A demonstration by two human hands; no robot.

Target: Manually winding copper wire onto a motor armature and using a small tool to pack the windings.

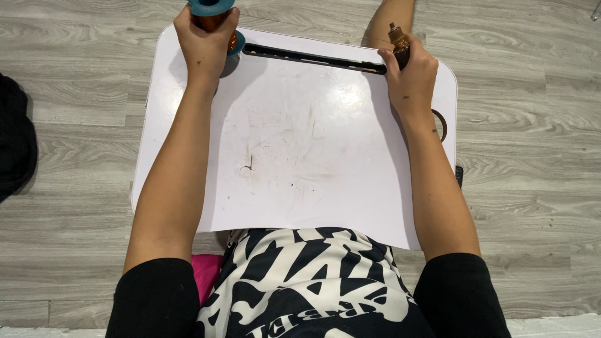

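Observation:
My left hand (205,44) grips a spool of copper-coloured wire (213,15) with blue end flanges, held at the far left corner of a white lap table (300,156). My right hand (412,72) is closed round a small dark winding tool with a brass tip (398,39) at the table's far right. A fine wire may run between spool and tool; it is too thin to tell. Both forearms stretch out over the table top.
A long black slot (313,59) runs along the table's far edge. A round cup hole (442,122) sits at the right edge, partly hidden by my forearm. Grey wood-look floor (532,125) surrounds the table. A dark object (15,138) lies at the left. My leg (391,15) extends beyond the table.

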